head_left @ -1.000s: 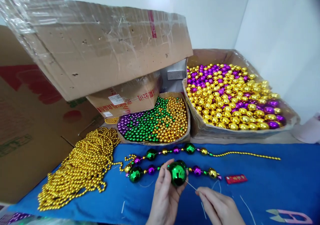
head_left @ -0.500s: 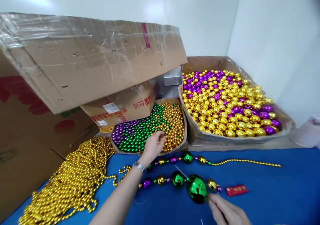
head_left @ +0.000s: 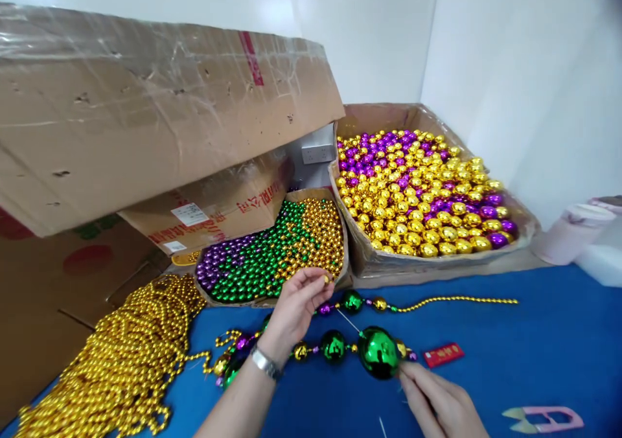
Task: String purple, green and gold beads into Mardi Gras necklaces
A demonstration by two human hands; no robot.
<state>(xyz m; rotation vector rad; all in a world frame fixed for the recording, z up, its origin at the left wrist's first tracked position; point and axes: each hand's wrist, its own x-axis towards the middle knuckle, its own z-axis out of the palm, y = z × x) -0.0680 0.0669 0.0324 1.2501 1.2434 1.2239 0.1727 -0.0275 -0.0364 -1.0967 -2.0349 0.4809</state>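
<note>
My left hand [head_left: 304, 302], a metal band on its wrist, is closed in a pinch on a small gold bead [head_left: 326, 280] just in front of the carton of small beads [head_left: 346, 256]. My right hand [head_left: 435, 396] is closed at the lower right side of a big shiny green bead [head_left: 379, 352]. From that bead's upper left a thin needle [head_left: 347, 320] sticks out, with a small green bead on it. Behind and left of it lies a strand of green, gold and purple beads [head_left: 333, 346]. Another beaded strand [head_left: 352, 300] ends in a thin gold chain.
A heap of gold bead chains [head_left: 116, 360] lies at the left. At back right stands a big carton of gold and purple beads [head_left: 359, 269]. Pink thread snips [head_left: 544, 418] and a red packet [head_left: 444, 354] lie on the blue cloth [head_left: 486, 334]. A cardboard flap [head_left: 170, 120] overhangs the left.
My left hand has drawn back from the carton of small beads with a small gold bead in its fingertips. My right hand stays at the big green bead. The view has shifted rightward.
</note>
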